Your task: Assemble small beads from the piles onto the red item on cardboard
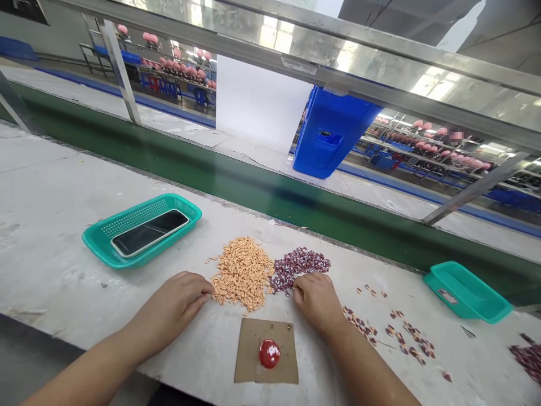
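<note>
Bench: a long white-topped workbench (76, 186), its chalky surface scuffed and stained, runs across the view.
Belt: a green conveyor belt (181, 163) with a matte rubbery surface lies along the bench's far edge, under a brushed-metal rail (329, 73).
Crate: a blue moulded-plastic crate (333, 135) stands beyond the belt.
Trays: a teal perforated plastic basket (141, 231) holds a black glass-fronted smartphone (150, 232). A teal plastic tray (467, 292) sits tilted at right.
Piles: a heap of small orange curled pieces (243, 273) touches a heap of small maroon glossy pieces (300, 269).
Card: a brown cardboard square (266, 351) bears a shiny round red piece (269, 353) with a white patch.
Left hand: the left hand (173, 304) rests open, fingers loosely curved against the orange heap, holding nothing visible.
Right hand: the right hand (316, 301) lies open at the maroon heap's lower edge, fingers spread, no piece visibly gripped.
Scatter: loose maroon pieces (406, 338) dot the bench beside the right hand.
</note>
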`<state>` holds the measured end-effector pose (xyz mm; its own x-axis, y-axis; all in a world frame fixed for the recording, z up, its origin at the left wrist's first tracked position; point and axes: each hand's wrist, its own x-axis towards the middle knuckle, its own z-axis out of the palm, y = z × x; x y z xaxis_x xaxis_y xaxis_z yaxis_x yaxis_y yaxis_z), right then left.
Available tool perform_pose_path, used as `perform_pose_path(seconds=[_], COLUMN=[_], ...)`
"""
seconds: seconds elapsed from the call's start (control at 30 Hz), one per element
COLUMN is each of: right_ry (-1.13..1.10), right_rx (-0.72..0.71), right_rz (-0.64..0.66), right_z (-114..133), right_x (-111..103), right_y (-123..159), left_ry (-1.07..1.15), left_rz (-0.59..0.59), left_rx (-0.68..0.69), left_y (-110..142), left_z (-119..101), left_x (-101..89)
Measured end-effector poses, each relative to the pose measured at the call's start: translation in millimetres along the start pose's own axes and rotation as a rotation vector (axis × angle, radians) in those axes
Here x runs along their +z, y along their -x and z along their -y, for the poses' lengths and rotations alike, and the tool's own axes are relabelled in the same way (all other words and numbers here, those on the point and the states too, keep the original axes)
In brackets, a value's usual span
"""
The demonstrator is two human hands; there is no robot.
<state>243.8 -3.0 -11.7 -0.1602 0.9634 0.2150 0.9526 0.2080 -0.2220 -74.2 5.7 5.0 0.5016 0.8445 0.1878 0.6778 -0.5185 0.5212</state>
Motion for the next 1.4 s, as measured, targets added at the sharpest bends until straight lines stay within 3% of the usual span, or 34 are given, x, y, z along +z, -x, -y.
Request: perform_pose_path(seconds=[0.1,0.3,0.5,0.57,0.67,0.8,0.9,1.13,1.4], right_ry=[-0.078,-0.281,-0.586,-0.654,-0.789,-1.154,-1.436,-1.479,-1.581], right_rx=[0.004,-0.026,0.002,0.032,0.039,0.056,0.068,0.118,0.223], right_rz=[-0.017,-0.067,-0.057,-0.031,0.018,0.198,0.310,0.330,0.403], right_z=[5.5,20.2,37.0,45.0,60.5,84.3,96.2,92.6,93.1], right_x=[-4.1,-13.2,-28.9,-34.9,-36.6,-20.3,-4.6,3.6,11.8], right_y=[3.8,22.1,36.2,39.8,46.7,57.9,64.0,72.7,84.6], left_ry=[-0.037,-0.215,-0.235,-0.146,0.171,0.699,0.889,0.608,0.553], left_rz=[0.093,0.170,0.166,0.147,0.107,0.092,0.087,0.130,0.279], left_rx=[0.032,0.082,0.075,0.014,-0.136,-0.212,-0.263,-0.022,-0.186], left_y=[-6.1,-14.5,-16.9,-16.4,-13.3,-5.7,0.7,12.2,10.7], left_z=[-6.9,-10.8,-15.5,-21.9,-36.0,-58.5,-71.9,-81.1,-85.4], left_x=[7.4,23.5,14.9,9.1,7.3,24.2,40.3,42.9,33.5])
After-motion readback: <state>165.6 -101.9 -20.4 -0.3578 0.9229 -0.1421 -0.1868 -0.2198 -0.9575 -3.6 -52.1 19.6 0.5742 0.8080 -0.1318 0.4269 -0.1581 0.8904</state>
